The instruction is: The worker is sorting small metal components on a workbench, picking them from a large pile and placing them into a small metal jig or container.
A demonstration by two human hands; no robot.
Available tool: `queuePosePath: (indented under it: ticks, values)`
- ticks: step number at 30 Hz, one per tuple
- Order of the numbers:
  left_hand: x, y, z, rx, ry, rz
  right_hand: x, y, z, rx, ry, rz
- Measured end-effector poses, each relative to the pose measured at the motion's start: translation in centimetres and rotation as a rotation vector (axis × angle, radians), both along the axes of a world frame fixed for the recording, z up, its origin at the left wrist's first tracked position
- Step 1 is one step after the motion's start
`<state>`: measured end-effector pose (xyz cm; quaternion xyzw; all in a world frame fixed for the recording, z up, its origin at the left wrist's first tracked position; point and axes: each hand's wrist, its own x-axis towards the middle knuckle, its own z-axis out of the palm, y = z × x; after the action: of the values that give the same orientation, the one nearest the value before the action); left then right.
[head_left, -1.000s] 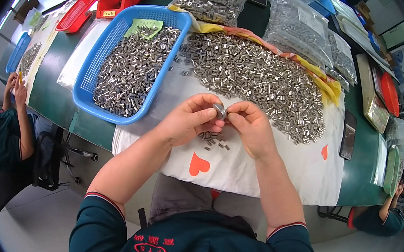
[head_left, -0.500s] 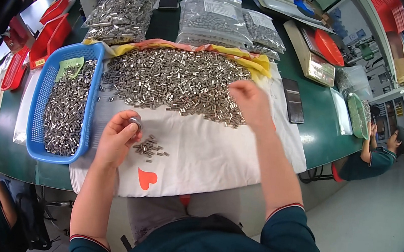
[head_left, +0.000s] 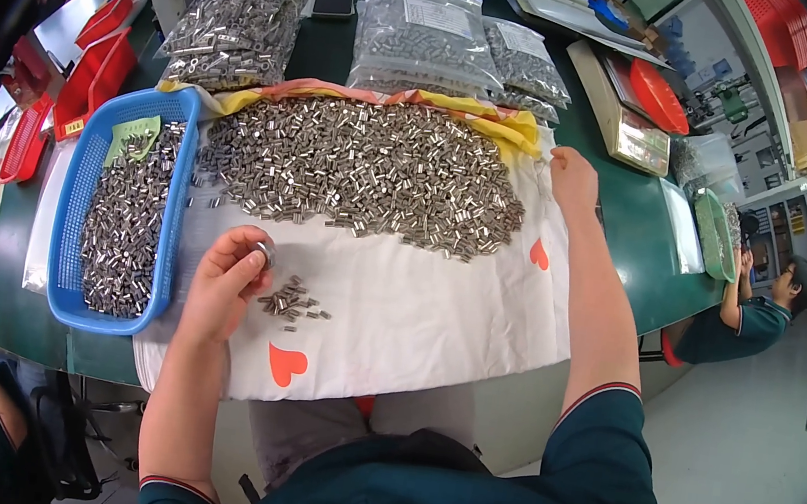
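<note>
Over white cloth, right of a blue basket: round metal piece, pinched by thumb and fingers of the left hand. At the cloth's right side: right hand, fingers curled; whether anything is gripped cannot be told.

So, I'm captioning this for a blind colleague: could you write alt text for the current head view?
A person's left hand holds a round metal piece above a white cloth, the right hand at the cloth's right edge. On the cloth spreads a heap of small metal cylinders, with a blue basket of more to its left.
</note>
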<state>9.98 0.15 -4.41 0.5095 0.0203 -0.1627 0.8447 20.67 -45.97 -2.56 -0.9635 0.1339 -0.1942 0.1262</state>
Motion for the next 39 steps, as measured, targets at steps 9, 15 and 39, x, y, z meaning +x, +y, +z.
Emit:
queuePosePath:
  ticks: [9, 15, 39]
  values:
    - [0.3, -0.3, 0.2, -0.026, -0.091, 0.028, -7.8, 13.7, 4.1, 0.394, 0.123, 0.569]
    - [-0.7, -1.1, 1.0, 0.516, -0.239, -0.134, -8.1, 20.8, 0.7, 0.085, 0.052, 0.885]
    - [-0.2, -1.2, 1.0, 0.284, -0.179, -0.095, -9.1, 26.4, 0.8, 0.953, 0.187, 0.882]
